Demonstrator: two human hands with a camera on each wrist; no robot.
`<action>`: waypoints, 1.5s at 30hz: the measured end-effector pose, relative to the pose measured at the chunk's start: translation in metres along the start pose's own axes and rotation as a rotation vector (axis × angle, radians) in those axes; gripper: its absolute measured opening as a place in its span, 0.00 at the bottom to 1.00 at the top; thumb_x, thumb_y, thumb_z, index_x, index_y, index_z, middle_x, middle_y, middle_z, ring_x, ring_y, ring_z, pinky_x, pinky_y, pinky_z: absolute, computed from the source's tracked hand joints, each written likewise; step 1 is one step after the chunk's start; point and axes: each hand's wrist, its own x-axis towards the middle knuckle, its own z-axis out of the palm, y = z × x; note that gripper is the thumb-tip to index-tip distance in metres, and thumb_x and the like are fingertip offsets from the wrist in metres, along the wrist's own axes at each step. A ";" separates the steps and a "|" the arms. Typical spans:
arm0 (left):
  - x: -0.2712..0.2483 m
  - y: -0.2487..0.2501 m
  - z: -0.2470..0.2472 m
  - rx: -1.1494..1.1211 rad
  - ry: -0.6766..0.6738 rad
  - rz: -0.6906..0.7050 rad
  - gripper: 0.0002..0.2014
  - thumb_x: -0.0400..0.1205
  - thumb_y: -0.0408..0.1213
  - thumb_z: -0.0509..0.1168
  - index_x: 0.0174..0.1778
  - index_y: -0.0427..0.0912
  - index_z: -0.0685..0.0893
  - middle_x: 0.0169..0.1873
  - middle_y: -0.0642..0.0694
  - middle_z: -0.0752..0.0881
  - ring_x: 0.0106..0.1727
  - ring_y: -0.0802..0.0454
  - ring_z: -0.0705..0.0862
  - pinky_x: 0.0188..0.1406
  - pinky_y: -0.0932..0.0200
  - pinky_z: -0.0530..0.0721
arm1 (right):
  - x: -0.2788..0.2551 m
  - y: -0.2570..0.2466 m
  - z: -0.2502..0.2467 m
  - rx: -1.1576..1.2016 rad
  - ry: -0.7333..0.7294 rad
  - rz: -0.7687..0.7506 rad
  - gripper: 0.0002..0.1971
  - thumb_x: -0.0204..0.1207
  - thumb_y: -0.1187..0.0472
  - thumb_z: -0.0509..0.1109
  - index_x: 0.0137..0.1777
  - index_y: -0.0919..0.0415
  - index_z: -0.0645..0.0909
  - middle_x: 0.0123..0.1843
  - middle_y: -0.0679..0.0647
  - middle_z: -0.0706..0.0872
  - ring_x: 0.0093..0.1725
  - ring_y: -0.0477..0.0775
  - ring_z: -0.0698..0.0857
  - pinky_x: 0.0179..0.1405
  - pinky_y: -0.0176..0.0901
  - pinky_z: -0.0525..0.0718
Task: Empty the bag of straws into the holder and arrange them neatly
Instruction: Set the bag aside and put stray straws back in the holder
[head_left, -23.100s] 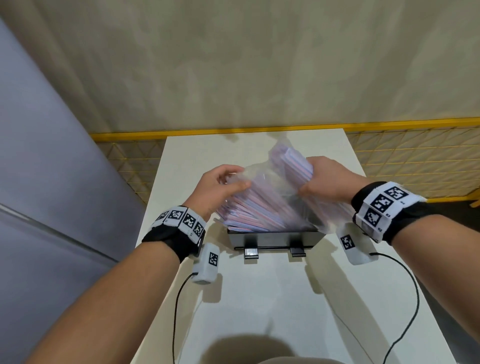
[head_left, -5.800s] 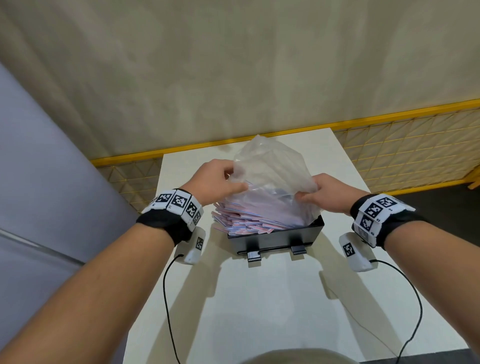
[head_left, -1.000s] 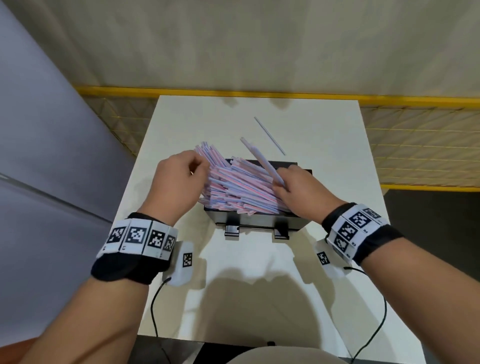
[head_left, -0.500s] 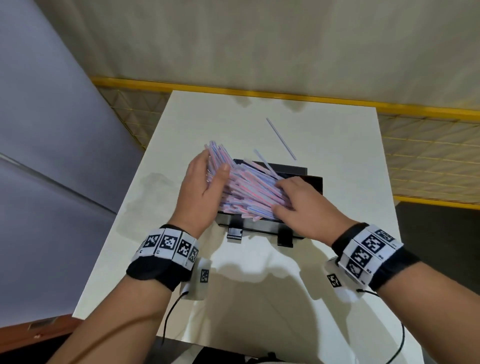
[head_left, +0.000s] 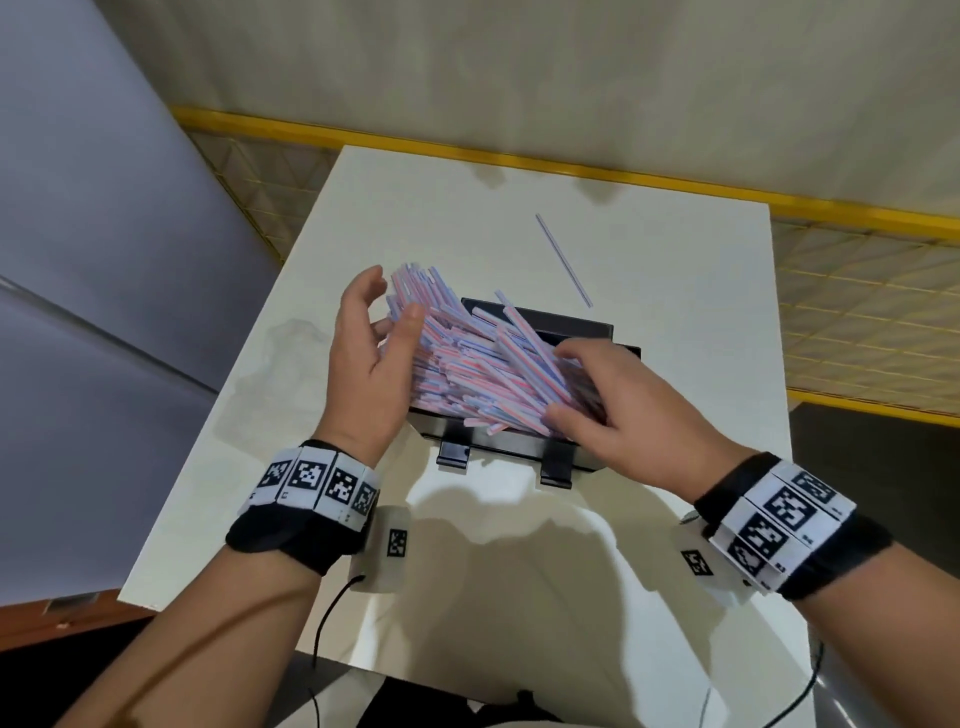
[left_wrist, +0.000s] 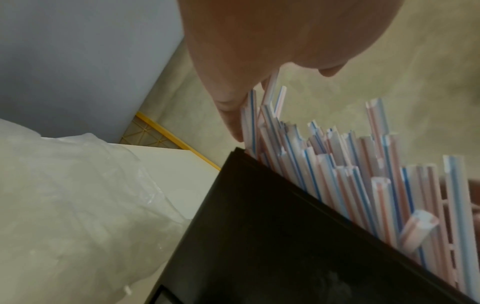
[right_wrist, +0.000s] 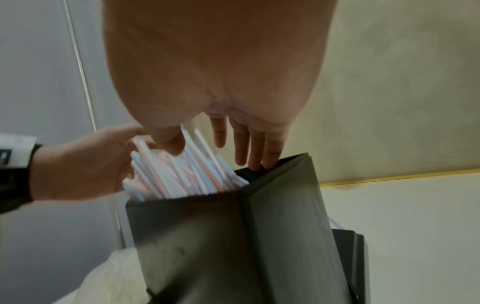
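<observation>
A: Item one, the straws (head_left: 483, 364). Where do we list them?

B: Heaped in the black holder (head_left: 587, 328) on the white table (head_left: 675, 291), between our two hands. Our left hand (head_left: 371, 364) stands at the heap's left end with its fingers straight and parted; the thumb lies on the straw ends, and in the left wrist view a fingertip (left_wrist: 233, 115) touches the outermost straw. It presses, grips nothing.

A: And our right hand (head_left: 618, 410)?

B: Laid over the heap's right end, fingers (right_wrist: 242, 144) extended and spread, tips at the holder's rim. Whether the thumb pinches any straw, we cannot tell.

A: Orientation?

B: Long axes run roughly left to right across the holder, fanned rather than parallel. The left ends overhang the holder's left wall and rise toward the far left; several upper straws cross the heap on a diagonal.

A: Item two?

B: One loose straw (head_left: 563, 260), on the table beyond the holder, apart from both hands, lying diagonally, far end to the left.

A: Item three?

B: The clear bag (left_wrist: 64, 195), crumpled on the table just left of the holder.
</observation>
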 end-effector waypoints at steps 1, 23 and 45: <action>0.000 0.000 -0.002 -0.008 0.007 0.004 0.27 0.90 0.46 0.61 0.84 0.44 0.67 0.78 0.49 0.73 0.61 0.85 0.77 0.56 0.83 0.74 | -0.001 0.000 -0.007 0.013 0.067 -0.026 0.19 0.83 0.50 0.67 0.71 0.54 0.76 0.62 0.48 0.82 0.60 0.49 0.78 0.59 0.43 0.76; -0.035 -0.021 -0.041 0.069 0.248 -0.068 0.31 0.84 0.58 0.59 0.82 0.46 0.72 0.80 0.51 0.76 0.75 0.49 0.81 0.74 0.37 0.80 | 0.177 0.189 0.024 -0.601 -0.325 0.049 0.15 0.78 0.69 0.64 0.62 0.62 0.85 0.64 0.69 0.80 0.56 0.77 0.81 0.53 0.60 0.82; 0.034 0.007 -0.055 -0.147 0.026 -0.246 0.19 0.79 0.61 0.58 0.59 0.60 0.88 0.64 0.54 0.89 0.62 0.53 0.89 0.59 0.52 0.83 | 0.036 0.062 -0.089 0.082 0.278 0.317 0.05 0.76 0.69 0.73 0.49 0.61 0.86 0.45 0.63 0.89 0.45 0.66 0.87 0.48 0.56 0.87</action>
